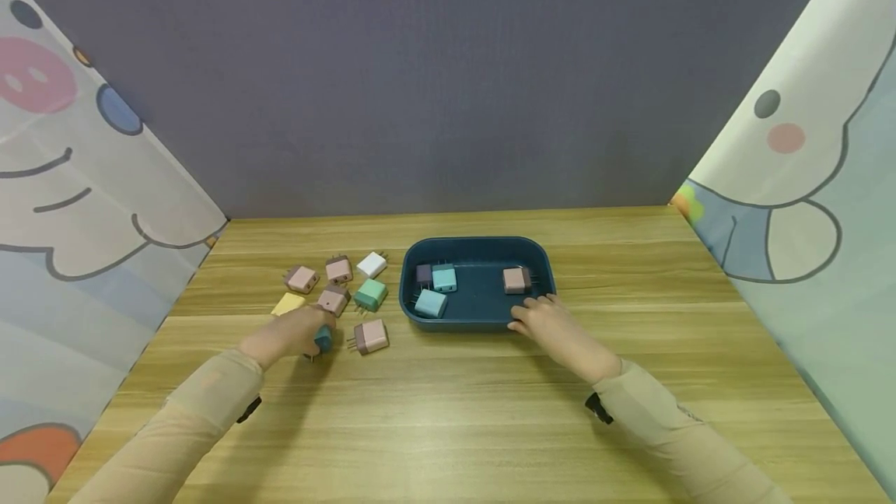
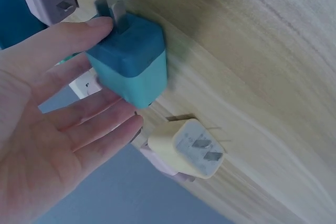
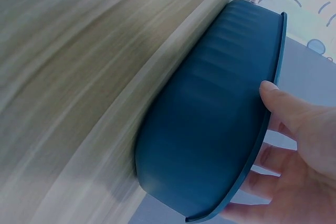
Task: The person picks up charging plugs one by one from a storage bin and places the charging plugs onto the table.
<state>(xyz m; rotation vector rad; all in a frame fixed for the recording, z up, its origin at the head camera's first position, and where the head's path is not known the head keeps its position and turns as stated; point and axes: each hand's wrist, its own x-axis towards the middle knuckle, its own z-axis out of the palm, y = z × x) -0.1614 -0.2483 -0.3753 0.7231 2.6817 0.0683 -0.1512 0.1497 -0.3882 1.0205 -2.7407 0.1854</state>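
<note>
My left hand (image 1: 290, 333) pinches a two-tone teal plug-in charger (image 2: 128, 53) between thumb and fingers; its two metal prongs point past the thumb in the left wrist view. Close by lie a yellow charger (image 2: 184, 148), a green charger (image 1: 371, 295), a white charger (image 1: 372, 264) and several pink ones, such as the pink charger (image 1: 370, 336) to the right. With the thumb outside and the fingers over the rim, my right hand (image 1: 563, 337) grips the near right corner of a dark blue bin (image 3: 210, 103). Inside the bin are light blue chargers (image 1: 430, 303), a dark purple charger (image 1: 424, 275) and a pink-brown charger (image 1: 516, 280).
The wooden table (image 1: 448, 426) meets a grey panel (image 1: 448, 84) at the back. Cartoon-printed sheets (image 1: 784, 146) stand at both sides. The loose chargers lie to the left of the bin.
</note>
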